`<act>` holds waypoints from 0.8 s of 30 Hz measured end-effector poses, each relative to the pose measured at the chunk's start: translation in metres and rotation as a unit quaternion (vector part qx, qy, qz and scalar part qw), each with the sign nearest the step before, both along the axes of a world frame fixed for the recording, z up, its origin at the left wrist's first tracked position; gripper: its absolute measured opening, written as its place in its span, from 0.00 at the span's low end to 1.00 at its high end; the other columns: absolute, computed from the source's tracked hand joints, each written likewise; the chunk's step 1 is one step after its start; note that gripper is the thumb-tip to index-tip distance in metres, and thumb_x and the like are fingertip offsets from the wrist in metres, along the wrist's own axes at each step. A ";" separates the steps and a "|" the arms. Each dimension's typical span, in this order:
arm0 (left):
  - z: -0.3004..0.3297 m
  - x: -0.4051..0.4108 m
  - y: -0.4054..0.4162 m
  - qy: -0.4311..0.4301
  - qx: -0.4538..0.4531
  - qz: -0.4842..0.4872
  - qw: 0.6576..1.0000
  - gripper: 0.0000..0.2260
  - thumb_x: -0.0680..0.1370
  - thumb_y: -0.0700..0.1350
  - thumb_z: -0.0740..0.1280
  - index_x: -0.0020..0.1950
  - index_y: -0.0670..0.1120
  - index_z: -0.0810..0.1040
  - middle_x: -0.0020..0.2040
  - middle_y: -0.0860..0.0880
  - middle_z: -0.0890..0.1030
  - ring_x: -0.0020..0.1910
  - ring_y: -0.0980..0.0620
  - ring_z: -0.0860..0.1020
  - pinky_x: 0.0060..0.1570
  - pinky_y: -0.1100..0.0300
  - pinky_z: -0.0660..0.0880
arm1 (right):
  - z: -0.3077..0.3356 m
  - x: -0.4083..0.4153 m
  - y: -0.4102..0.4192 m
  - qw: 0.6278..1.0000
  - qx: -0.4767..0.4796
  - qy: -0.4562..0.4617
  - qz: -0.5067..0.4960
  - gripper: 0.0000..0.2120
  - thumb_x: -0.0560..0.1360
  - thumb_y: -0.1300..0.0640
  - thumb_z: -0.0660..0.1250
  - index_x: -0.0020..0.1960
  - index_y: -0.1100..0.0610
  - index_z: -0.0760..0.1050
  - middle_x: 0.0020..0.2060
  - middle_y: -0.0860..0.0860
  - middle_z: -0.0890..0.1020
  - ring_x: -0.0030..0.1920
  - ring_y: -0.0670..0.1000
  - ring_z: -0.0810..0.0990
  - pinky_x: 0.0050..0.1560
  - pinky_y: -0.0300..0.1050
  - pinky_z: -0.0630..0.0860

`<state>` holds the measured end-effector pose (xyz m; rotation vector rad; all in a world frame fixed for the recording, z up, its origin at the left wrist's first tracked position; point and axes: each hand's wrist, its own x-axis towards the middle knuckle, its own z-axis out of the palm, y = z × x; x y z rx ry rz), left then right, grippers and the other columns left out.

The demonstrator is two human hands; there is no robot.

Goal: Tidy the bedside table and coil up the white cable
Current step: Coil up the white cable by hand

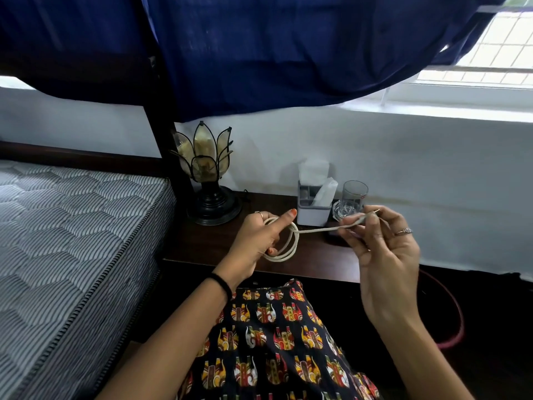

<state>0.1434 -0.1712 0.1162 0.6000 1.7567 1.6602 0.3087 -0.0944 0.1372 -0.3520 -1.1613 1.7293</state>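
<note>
Your right hand (380, 243) pinches the free end of the white cable (317, 230); your left hand (259, 238) grips 2 loops just above the surface (207, 243), nearer you than the organizer (313, 210). Keep tension, feed evenly, match loop size.

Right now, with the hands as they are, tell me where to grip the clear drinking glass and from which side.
Grip the clear drinking glass around its upper wall, coming from above and the right. The white tissue holder stands close on its left, and the right hand stretches the white cable across its front.
</note>
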 end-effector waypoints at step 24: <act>0.031 0.028 0.019 -0.316 0.119 0.030 0.941 0.13 0.76 0.48 0.67 0.34 0.46 0.71 0.18 0.55 0.64 0.15 0.60 0.58 0.14 0.71 0.57 | -0.070 -0.034 -0.010 0.855 0.311 -0.409 -0.071 0.06 0.77 0.64 0.64 0.45 0.59 0.79 0.44 0.51 0.74 0.45 0.52 0.75 0.45 0.45 0.75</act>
